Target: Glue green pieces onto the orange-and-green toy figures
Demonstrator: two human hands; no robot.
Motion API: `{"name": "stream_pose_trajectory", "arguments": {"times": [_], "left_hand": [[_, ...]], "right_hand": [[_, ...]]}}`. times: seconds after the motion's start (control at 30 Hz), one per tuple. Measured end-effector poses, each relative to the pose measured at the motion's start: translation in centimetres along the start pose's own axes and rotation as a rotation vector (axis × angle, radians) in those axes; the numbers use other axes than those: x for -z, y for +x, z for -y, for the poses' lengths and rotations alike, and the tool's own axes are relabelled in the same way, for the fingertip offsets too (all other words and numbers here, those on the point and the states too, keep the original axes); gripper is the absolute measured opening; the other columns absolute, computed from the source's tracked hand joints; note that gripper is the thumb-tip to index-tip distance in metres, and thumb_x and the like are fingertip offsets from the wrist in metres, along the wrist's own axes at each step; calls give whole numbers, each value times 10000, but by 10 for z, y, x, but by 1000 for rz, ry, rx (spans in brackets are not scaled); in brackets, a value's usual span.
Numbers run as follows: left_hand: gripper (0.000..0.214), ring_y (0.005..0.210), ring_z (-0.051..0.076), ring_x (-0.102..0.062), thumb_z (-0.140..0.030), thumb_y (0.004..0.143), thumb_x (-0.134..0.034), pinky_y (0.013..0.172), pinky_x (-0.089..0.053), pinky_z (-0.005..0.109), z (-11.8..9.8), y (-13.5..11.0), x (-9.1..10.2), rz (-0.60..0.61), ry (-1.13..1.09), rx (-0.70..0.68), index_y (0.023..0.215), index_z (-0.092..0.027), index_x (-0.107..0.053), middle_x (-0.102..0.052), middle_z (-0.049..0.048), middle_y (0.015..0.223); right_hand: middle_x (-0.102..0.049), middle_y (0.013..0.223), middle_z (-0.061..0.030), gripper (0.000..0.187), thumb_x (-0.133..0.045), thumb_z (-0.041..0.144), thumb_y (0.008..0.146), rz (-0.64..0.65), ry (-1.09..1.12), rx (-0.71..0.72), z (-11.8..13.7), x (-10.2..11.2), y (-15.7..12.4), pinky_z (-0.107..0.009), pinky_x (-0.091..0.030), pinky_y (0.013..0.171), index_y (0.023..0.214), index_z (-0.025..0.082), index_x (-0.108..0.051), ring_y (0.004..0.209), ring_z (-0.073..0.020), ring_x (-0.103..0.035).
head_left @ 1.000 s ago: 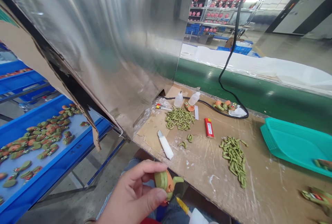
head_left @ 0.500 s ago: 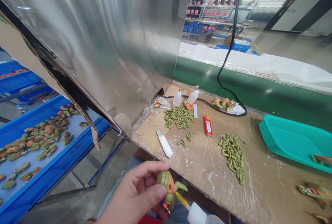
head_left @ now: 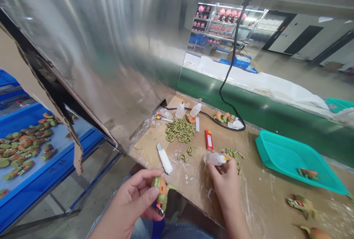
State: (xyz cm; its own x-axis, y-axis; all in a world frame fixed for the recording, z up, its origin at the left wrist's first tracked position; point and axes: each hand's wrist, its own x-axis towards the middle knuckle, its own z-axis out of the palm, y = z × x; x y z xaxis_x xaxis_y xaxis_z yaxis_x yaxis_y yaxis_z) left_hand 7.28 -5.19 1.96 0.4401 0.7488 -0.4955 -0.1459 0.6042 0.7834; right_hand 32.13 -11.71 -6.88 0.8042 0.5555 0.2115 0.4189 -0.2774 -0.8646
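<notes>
My left hand (head_left: pixel 129 202) is shut on a small painted clay figure (head_left: pixel 162 193) with an orange body and green limbs, held just off the near bench edge. My right hand (head_left: pixel 221 176) pinches a translucent squeeze bottle (head_left: pixel 215 159) with a yellow nozzle above the wooden bench (head_left: pixel 262 209). Near that hand lies a pile of green curved clay pieces (head_left: pixel 231 154), partly hidden by it. A second pile (head_left: pixel 179 130) lies farther back, beside a red lighter (head_left: pixel 209 139). A white utility knife (head_left: pixel 164 159) rests between my hands.
A teal tray (head_left: pixel 287 158) and several finished figures (head_left: pixel 301 205) sit at the right. Two small bottles (head_left: pixel 179 110) and a black cable (head_left: pixel 221 119) lie at the back. A steel sheet (head_left: pixel 96 47) rises left, above a blue rack of figures (head_left: pixel 27 146).
My right hand has moved up and right with the squeeze bottle, away from the figure, and now shows over the bench. The view has swung left and the figure has turned slightly.
</notes>
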Motion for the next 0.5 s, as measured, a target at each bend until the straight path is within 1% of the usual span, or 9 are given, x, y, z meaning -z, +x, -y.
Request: {"name": "stream_pose_trajectory", "arguments": {"times": [0.07,0.1,0.13,0.17,0.23,0.3,0.33,0.43,0.5], "left_hand": [[336,583,119,-573,-361,645,-813,518,-584,273,0,2,4,-18,2,-10,938,-221,-724,-634,-23,700],[334,584,120,-572,-359,653,-808,523,-584,278,0,3,6,-30,6,-18,943,-217,-722,-631,-21,701],[330,586,123,-572,-356,662,-802,525,-584,282,0,5,7,-39,9,-26,947,-213,-720,-628,-19,698],[324,591,127,-571,-350,670,-796,523,-583,285,0,6,8,-43,10,-34,951,-208,-718,-626,-17,696],[312,627,143,-573,-334,683,-788,515,-580,282,0,9,9,-36,5,-44,954,-200,-714,-634,-4,709],[305,649,148,-569,-323,684,-788,508,-575,271,1,11,8,-17,-1,-46,950,-196,-710,-647,6,736],[300,654,147,-567,-321,686,-787,508,-573,266,1,12,8,-9,-3,-47,946,-195,-709,-652,10,747],[293,654,143,-567,-314,694,-783,513,-571,263,2,13,9,6,-18,-53,947,-190,-706,-654,14,758],[306,650,140,-561,-319,698,-780,516,-574,273,3,14,11,-4,-26,-56,960,-183,-702,-652,19,768]], "right_hand": [[-621,1028,-129,585,-671,518,705,-80,-86,0,-3,0,-4,-365,-472,704,1130,157,-497,825,-239,-613],[-587,1050,-140,579,-652,522,733,-139,-136,10,0,0,-10,-378,-449,723,1145,148,-491,841,-242,-583],[-567,1041,-138,523,-622,517,769,-186,-179,39,4,0,-17,-386,-426,742,1121,147,-510,848,-241,-554],[-568,1003,-123,434,-587,506,804,-192,-212,86,8,-2,-24,-388,-408,761,1061,158,-548,845,-238,-534],[-603,896,-84,305,-506,474,865,-76,-240,214,17,-13,-36,-370,-401,789,906,191,-612,839,-227,-532],[-633,839,-64,300,-459,438,894,77,-266,306,22,-32,-39,-351,-416,784,851,206,-645,830,-218,-550],[-636,830,-62,298,-452,418,902,113,-294,319,22,-42,-38,-354,-420,777,860,200,-651,821,-216,-552],[-606,812,-50,274,-462,369,913,124,-386,312,17,-67,-30,-369,-421,767,855,166,-636,801,-198,-541],[-583,791,-33,286,-464,379,917,126,-417,329,13,-74,-26,-357,-421,759,814,161,-617,790,-180,-530]]}}
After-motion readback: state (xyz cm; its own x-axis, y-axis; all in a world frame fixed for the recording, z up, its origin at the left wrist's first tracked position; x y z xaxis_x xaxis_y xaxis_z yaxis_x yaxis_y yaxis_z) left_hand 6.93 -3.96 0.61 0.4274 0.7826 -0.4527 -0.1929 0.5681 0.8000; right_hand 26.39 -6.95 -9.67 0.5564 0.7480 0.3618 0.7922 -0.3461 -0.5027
